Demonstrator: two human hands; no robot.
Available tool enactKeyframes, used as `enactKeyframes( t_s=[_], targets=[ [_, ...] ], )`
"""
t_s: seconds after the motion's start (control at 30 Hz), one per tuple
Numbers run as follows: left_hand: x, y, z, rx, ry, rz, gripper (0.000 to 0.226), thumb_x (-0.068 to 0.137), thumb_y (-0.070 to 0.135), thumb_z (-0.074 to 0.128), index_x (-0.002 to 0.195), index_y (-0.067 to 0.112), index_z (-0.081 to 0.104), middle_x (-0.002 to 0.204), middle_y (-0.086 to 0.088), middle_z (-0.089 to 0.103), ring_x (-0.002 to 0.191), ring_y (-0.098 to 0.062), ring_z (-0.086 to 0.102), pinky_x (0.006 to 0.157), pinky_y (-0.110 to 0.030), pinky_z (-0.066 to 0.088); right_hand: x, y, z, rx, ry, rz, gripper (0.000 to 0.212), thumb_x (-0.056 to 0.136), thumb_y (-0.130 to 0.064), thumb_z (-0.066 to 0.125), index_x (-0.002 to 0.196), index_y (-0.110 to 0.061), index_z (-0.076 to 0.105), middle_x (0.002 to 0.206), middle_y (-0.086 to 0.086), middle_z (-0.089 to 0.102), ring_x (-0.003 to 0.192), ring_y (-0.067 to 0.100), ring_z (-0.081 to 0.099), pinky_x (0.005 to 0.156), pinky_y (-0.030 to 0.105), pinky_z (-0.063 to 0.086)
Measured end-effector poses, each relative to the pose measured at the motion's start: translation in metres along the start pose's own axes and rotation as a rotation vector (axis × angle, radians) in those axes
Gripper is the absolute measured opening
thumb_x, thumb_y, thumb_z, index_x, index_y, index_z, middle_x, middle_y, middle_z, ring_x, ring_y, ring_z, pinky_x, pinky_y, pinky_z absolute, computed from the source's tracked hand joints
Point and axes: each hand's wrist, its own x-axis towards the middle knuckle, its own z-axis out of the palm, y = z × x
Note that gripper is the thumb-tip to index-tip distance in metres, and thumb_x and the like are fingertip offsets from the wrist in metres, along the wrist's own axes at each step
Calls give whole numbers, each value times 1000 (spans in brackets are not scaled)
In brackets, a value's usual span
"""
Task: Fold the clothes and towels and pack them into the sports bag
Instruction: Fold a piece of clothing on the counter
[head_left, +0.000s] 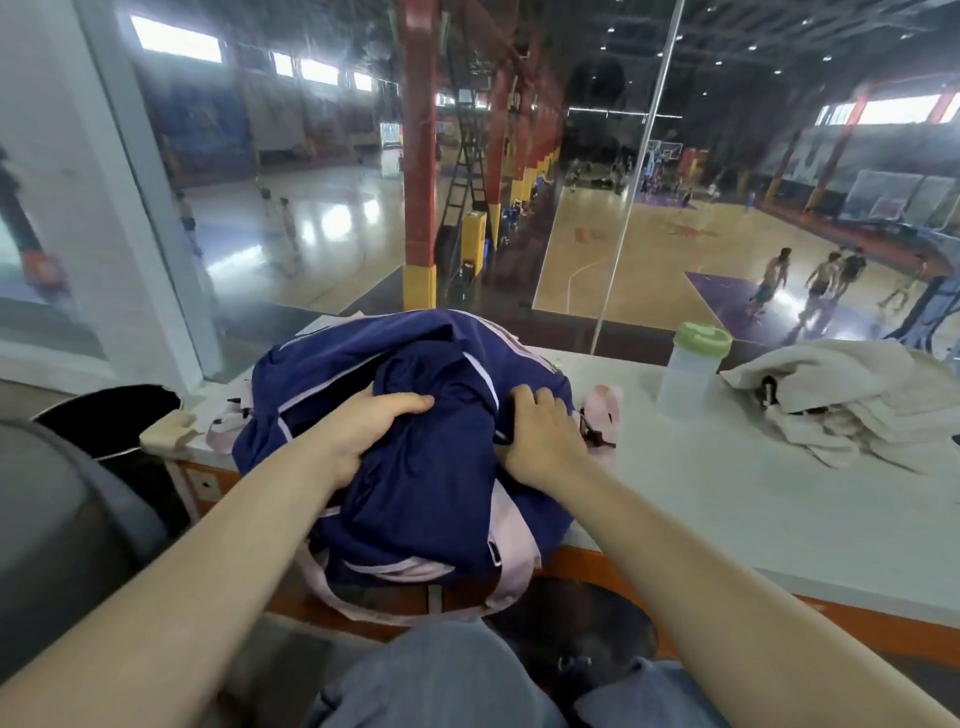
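A navy blue garment with white piping lies bunched over a pale pink sports bag at the near edge of the white counter. My left hand presses on top of the garment with its fingers curled into the cloth. My right hand grips the garment's right side next to the bag's pink end and black zipper pull. A crumpled cream towel lies on the counter at the right, apart from both hands.
A clear bottle with a green lid stands between the bag and the towel. A glass pane rises behind the counter, with a basketball hall below. A black bin sits at the left, and a dark stool below the counter edge.
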Motion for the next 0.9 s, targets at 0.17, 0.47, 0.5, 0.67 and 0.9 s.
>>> enactKeyframes(
  t_s=[0.17,0.47,0.5,0.67,0.9],
  targets=[
    [3,-12,1,173,-92,-27,56,86,13,71,137,22,49,119,-5,67,104,-28,66,87,-38,53,9,-1,-4,-227,17,-125,44,85,-25,61,123,-14,41,122,11,48,110,36,51,80,46,48],
    [0,-19,0,225,-61,53,52,87,13,71,133,26,53,118,1,67,105,-23,65,84,-32,52,14,-2,-34,-43,182,71,17,92,-22,45,103,-13,53,98,7,63,86,32,56,68,34,27],
    [0,-18,1,227,-65,63,51,87,13,70,133,27,53,118,1,68,105,-22,65,84,-32,52,14,-1,-37,50,229,125,16,90,-22,45,102,-15,53,93,4,62,81,29,52,68,33,26],
    [3,-10,9,316,-87,90,50,88,14,69,134,25,52,121,2,66,107,-19,63,89,-31,50,17,5,-40,290,313,206,10,89,-28,45,94,-25,53,85,-7,65,80,20,59,67,31,37],
    [20,4,24,377,-109,81,35,91,30,67,124,25,59,114,2,68,103,-18,65,83,-29,53,19,1,-49,255,278,83,16,96,-30,47,100,-27,62,89,-8,66,85,17,59,54,24,32]
  ],
)
